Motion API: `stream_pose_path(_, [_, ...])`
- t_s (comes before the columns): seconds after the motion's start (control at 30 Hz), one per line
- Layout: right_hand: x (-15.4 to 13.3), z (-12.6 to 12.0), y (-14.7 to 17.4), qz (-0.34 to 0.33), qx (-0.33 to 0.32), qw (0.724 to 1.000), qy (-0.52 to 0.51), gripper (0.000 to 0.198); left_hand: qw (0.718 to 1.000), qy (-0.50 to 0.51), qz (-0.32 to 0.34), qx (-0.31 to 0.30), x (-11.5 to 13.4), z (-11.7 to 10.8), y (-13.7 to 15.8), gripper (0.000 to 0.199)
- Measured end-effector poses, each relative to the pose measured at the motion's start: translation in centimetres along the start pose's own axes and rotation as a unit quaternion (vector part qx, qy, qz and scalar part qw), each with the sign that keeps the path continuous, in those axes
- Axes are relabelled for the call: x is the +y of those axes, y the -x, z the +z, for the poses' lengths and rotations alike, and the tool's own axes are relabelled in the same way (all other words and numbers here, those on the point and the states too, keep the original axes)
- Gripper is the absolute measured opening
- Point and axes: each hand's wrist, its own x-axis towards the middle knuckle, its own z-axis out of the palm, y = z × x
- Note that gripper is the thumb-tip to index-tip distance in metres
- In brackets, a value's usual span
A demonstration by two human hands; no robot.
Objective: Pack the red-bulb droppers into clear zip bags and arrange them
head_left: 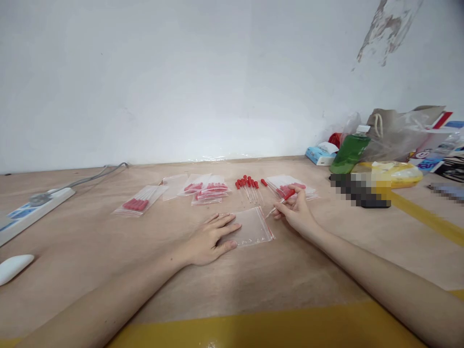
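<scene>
From a camera worn on the head, we are looking forward and down across the worktop (163, 314), facing a pale wall (181, 82) that is filling the upper part of this single view. We are seeing the left forearm (119, 304) and right forearm (369, 273) reaching in from the lower corners, with the left hand (210, 241) and right hand (295, 212) showing near, around the middle. Our wide view is also taking in a power strip (39, 212) at the left edge and, farther right, a green bottle (351, 150).
</scene>
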Motion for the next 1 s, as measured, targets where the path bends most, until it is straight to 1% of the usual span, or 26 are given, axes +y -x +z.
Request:
stream_pose_path(0.07, [0.0,0.3,0.0,0.014,-0.008,1.000,-0.021,0.064,1.000,0.001,-0.002,0.000,0.0,0.0,0.0,0.048])
stream_pose_path(0.17, [0.0,0.5,0.3,0.048,-0.029,0.996,-0.067,0.046,1.000,0.009,-0.005,0.016,-0.1,0.2,0.2,0.057])
stream_pose_path(0.27, [-0.3,0.0,0.7,0.089,-0.080,0.989,-0.086,0.032,0.999,0.018,-0.005,0.035,-0.2,0.3,0.2,0.064])
stream_pose_path(0.33, [-0.7,-0.7,0.9,0.097,-0.134,0.985,-0.057,0.029,0.999,0.018,0.001,0.040,-0.3,0.5,0.2,0.063])
stream_pose_path(0.47, [-1.2,-1.9,1.1,0.076,-0.240,0.967,0.021,0.029,0.999,0.013,0.009,0.035,-0.3,0.6,0.2,0.060])
stream_pose_path(0.57, [-1.2,-1.9,1.1,0.064,-0.293,0.954,-0.009,0.027,0.999,0.012,0.010,0.032,-0.2,0.5,0.1,0.060])
stream_pose_path(0.67, [-0.8,-1.2,1.1,0.082,-0.340,0.935,-0.063,0.028,0.999,0.014,0.013,0.032,-0.2,0.5,0.1,0.060])
stream_pose_path(0.73, [-0.5,-0.8,1.0,0.090,-0.351,0.928,-0.085,0.028,0.999,0.017,0.015,0.033,-0.2,0.5,0.1,0.060])
stream_pose_path(0.8, [-0.2,-0.7,0.8,0.085,-0.339,0.933,-0.085,0.027,0.999,0.030,0.018,0.039,-0.2,0.4,0.2,0.057])
stream_pose_path(0.9, [-0.1,-0.8,0.5,0.083,-0.318,0.944,-0.042,0.027,0.995,0.080,0.023,0.062,-0.4,0.2,0.3,0.044])
stream_pose_path(1.0, [-0.3,-0.9,0.1,0.096,-0.311,0.945,0.000,0.030,0.988,0.123,0.035,0.085,-0.6,0.2,0.5,0.036])
